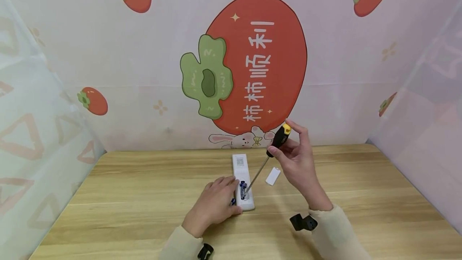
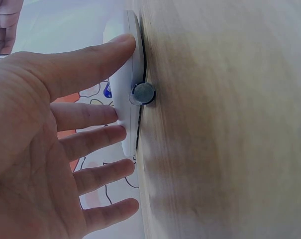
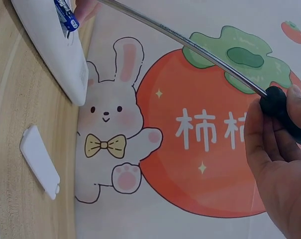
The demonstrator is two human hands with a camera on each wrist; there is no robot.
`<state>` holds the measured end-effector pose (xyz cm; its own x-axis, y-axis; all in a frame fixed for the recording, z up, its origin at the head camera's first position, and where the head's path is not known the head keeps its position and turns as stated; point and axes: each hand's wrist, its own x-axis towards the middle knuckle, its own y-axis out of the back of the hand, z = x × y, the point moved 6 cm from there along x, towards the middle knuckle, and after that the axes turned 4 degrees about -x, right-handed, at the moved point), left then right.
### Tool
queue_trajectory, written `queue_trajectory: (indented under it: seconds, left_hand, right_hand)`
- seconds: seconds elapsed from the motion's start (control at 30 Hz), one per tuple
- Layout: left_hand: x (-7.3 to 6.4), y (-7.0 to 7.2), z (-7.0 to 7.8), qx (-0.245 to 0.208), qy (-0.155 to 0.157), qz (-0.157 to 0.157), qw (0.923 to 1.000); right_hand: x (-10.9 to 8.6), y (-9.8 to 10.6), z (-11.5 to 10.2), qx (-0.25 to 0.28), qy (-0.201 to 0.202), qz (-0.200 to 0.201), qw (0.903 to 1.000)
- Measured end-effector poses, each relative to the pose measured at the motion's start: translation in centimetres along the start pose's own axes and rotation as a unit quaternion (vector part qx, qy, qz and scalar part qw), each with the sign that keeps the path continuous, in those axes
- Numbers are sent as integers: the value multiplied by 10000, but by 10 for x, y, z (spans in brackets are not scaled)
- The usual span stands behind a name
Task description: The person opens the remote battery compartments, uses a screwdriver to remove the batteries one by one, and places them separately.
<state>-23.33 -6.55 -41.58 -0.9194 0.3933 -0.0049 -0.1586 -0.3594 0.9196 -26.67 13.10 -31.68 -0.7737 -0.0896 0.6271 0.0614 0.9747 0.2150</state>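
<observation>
A white remote control (image 1: 240, 167) lies face down on the table, its battery compartment uncovered. A blue battery (image 1: 242, 191) shows in the compartment. My left hand (image 1: 216, 200) rests along the remote's left side, thumb and fingertips touching its edge, fingers spread and fairly straight in the left wrist view. A loose battery (image 2: 144, 93) lies against that same side, under the left hand. My right hand (image 1: 297, 163) holds a black and yellow screwdriver (image 1: 279, 139) by its handle, tilted, with the shaft reaching down and its tip at the near end of the compartment.
The white battery cover (image 1: 273, 176) lies on the wooden table (image 1: 144, 187), right of the remote. Behind the table stands a printed backdrop (image 1: 162, 51) with persimmons and a rabbit. Black straps (image 1: 303, 222) sit at the wrists.
</observation>
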Motion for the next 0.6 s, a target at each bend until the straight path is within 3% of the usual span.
queue_trajectory:
  seconds: [0.6]
  left_hand:
    - [0, 0, 1, 29, 7, -6, 10000]
  right_hand:
    - [-2, -8, -1, 48, 69, -141, 9999]
